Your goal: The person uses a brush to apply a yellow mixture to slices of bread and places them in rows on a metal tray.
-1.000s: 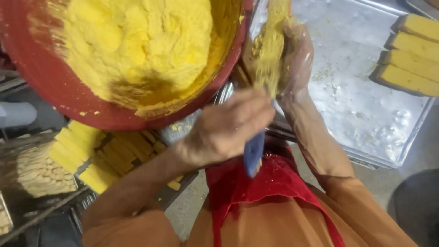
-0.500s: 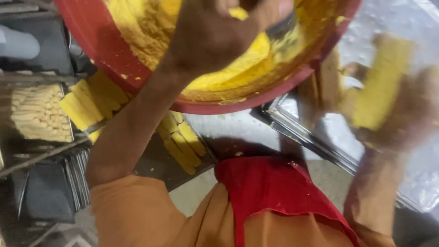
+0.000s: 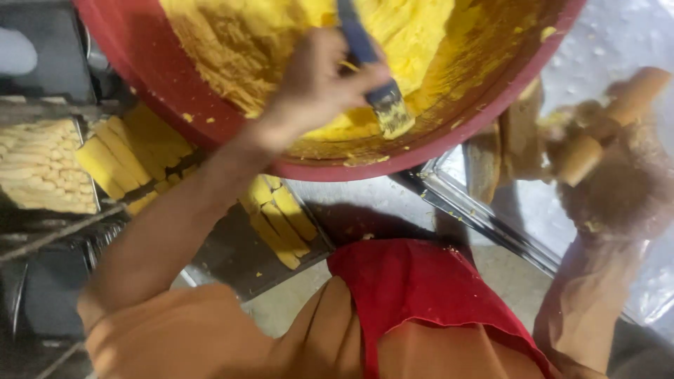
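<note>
Fingers (image 3: 330,70) of the left hand (image 3: 316,91) are pinching a blue brush (image 3: 372,70), loading batter in the red bowl (image 3: 210,119); right hand (image 3: 604,175), blurred, is gripping a corn cob (image 3: 611,126) awaiting coating

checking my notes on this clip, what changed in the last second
The left hand carried the blue-handled scraper from below the red bowl up into it; its tip now rests on the yellow dough. The right hand moved from beside the bowl's rim out over the metal tray, and now shows tan pieces where it earlier held yellow dough. The bowl and the yellow bars below stayed put.
</note>
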